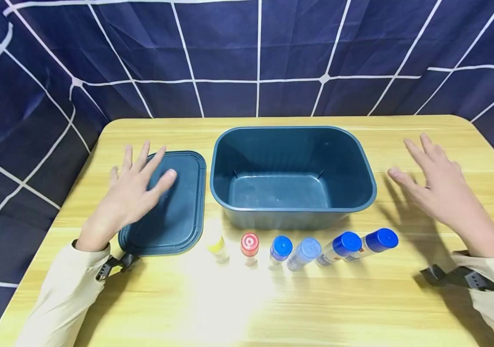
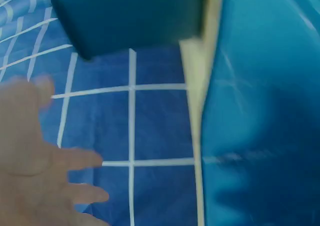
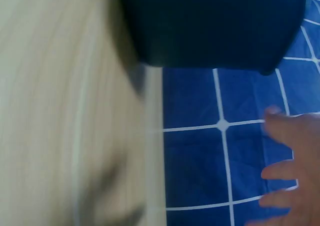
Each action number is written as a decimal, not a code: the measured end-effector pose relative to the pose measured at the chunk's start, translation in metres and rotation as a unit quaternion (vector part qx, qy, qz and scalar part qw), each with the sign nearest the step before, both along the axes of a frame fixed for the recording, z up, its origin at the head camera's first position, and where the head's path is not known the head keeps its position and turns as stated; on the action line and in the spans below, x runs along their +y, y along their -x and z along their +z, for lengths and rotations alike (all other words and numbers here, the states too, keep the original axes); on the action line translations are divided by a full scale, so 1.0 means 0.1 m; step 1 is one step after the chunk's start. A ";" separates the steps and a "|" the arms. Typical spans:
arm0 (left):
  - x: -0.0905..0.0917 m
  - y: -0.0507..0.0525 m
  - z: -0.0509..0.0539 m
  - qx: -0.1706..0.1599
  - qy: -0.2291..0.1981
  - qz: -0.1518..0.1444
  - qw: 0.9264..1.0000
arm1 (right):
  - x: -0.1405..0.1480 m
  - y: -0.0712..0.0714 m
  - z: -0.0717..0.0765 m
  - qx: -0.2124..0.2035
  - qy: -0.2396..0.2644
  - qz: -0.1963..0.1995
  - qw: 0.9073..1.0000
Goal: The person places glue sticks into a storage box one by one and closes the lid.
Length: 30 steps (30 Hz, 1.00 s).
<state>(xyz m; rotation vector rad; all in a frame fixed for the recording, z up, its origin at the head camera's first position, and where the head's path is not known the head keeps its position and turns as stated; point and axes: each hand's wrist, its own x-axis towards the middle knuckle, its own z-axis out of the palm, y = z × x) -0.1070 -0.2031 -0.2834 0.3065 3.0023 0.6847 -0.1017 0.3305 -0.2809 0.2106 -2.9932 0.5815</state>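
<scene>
My left hand [image 1: 131, 195] hovers with spread fingers over a dark teal lid [image 1: 177, 207] lying flat on the table. To the right of the box my right hand [image 1: 440, 190] is held in the air, fingers apart and holding nothing. Between them stands a dark teal plastic box [image 1: 292, 217], its top uncovered and its inside bare. A row of capped bottles or tubes stands before it: one with a yellow cap [image 1: 216, 245], one with a red cap [image 1: 250, 244], and several with blue caps [image 1: 281, 247]. Both wrist views show the hands apart from the box.
The light wood table [image 1: 247, 308] has rounded far corners. Dark blue cloth with white grid lines [image 1: 225, 53] hangs behind it and at the sides. A small black wrist device [image 1: 116, 265] is strapped to the left sleeve, another [image 1: 459, 278] to the right.
</scene>
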 end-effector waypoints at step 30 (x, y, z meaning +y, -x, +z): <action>0.54 0.03 0.06 -0.353 -0.654 -0.025 0.669 | -0.24 -0.80 -0.14 -0.023 0.543 0.268 0.796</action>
